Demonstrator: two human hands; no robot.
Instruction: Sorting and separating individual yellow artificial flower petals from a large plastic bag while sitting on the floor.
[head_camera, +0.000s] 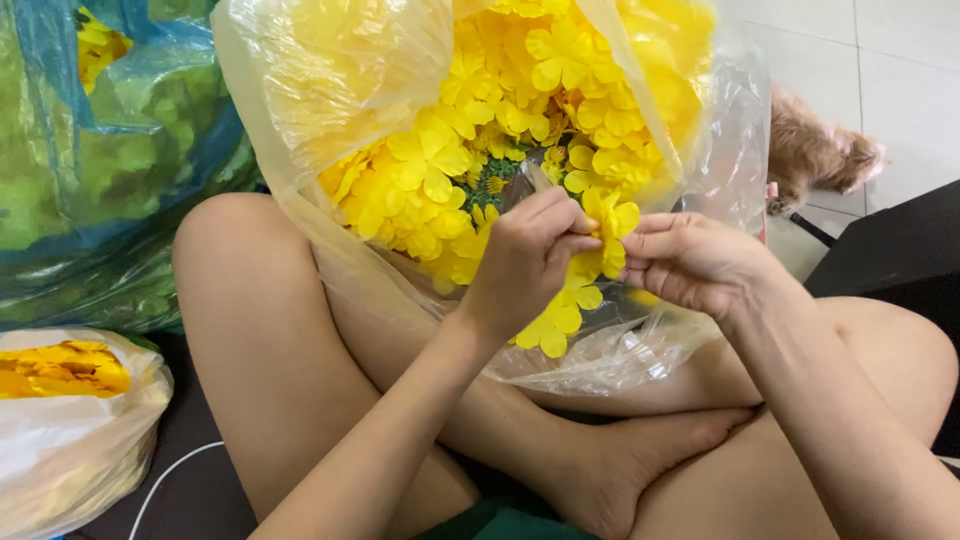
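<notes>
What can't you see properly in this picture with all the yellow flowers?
Head view:
- Left hand fingertips: tucked behind the yellow flower that both hands pinch.
- Right hand palm: turned away.
- Clear bag of flowers: cut off by the top edge.
- Furry animal: front part hidden behind the bag.
- Blue bag: contents blurred by crinkled plastic.

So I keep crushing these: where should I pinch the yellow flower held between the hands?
Probably at its centre, from the sides, as the left hand and right hand meet it now: the yellow flower has thin, flat petals that would likely crease.
</notes>
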